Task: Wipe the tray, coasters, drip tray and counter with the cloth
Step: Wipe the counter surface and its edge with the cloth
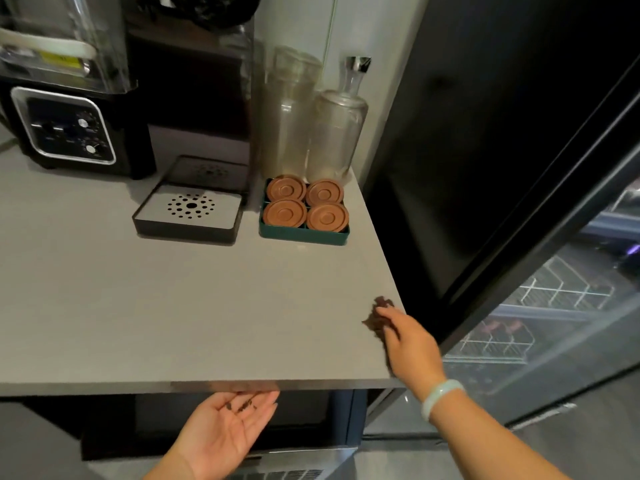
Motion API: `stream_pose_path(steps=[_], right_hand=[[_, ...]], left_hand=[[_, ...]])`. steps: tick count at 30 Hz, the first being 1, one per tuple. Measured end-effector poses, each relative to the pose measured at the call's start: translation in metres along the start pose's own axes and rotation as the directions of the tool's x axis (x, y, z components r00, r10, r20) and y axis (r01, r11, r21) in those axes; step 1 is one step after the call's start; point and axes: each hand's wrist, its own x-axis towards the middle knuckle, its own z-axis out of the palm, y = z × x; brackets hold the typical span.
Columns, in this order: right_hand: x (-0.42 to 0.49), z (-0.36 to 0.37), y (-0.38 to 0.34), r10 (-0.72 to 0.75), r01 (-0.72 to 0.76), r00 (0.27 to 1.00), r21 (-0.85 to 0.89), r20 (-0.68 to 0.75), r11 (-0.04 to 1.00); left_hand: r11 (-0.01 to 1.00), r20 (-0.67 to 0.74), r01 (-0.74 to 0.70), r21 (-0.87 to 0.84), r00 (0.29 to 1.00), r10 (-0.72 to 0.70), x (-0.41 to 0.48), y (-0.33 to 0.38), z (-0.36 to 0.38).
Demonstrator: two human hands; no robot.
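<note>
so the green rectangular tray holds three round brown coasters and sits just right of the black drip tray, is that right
Not quite. The green rectangular tray holds four round brown coasters, set two by two, not three. It does sit just right of the black drip tray with the perforated metal plate. The head view shows this.

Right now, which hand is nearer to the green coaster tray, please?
Right. The right hand is over the counter, in front of the tray and rightward; the left hand is below the front edge.
</note>
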Motion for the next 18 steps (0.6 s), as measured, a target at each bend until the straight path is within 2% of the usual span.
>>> stream_pose_path(steps=[3, 5, 6, 7, 9, 11, 13, 14, 16, 18], right_hand=[[-0.03, 0.025, -0.026, -0.253, 0.254, 0.963, 0.005, 0.095, 0.967], [-0.05, 0.039, -0.044, -0.36, 0.343, 0.919, 0.123, 0.161, 0.931], [-0.056, 0.041, -0.052, -0.374, 0.334, 0.911, 0.223, 0.173, 0.916], [-0.059, 0.038, -0.056, -0.345, 0.282, 0.925, 0.326, 0.156, 0.902], [-0.055, 0.021, -0.051, -0.182, 0.14, 0.982, 0.467, 0.048, 0.873], [-0.043, -0.002, -0.028, -0.003, 0.065, 0.991, 0.473, -0.131, 0.879], [-0.032, -0.02, -0.003, 0.096, 0.005, 0.971, 0.422, -0.218, 0.907], [-0.029, -0.025, 0.008, 0.094, -0.018, 0.979, 0.386, -0.179, 0.922], [-0.028, -0.03, 0.026, -0.021, 0.004, 0.998, 0.253, 0.064, 0.967], [-0.031, -0.036, 0.042, -0.176, 0.151, 0.913, 0.095, 0.368, 0.984]], left_hand=[[0.998, -0.053, -0.037, -0.047, 0.998, 0.034, 0.003, -0.013, 0.011], [0.996, -0.072, -0.065, -0.068, 0.996, 0.06, 0.001, -0.018, 0.016], [0.994, -0.082, -0.08, -0.074, 0.994, 0.074, -0.001, -0.018, 0.016], [0.994, -0.089, -0.085, -0.075, 0.993, 0.079, -0.002, -0.018, 0.017], [0.994, -0.097, -0.083, -0.077, 0.992, 0.075, -0.007, -0.018, 0.014], [0.995, -0.099, -0.073, -0.063, 0.993, 0.066, -0.009, -0.019, 0.012], [0.997, -0.088, -0.055, -0.05, 0.995, 0.051, -0.009, -0.022, 0.012], [0.998, -0.08, -0.047, -0.048, 0.996, 0.043, -0.009, -0.024, 0.012], [0.998, -0.071, -0.038, -0.04, 0.997, 0.035, -0.008, -0.026, 0.013], [0.999, -0.059, -0.035, -0.042, 0.998, 0.032, -0.009, -0.027, 0.014]])
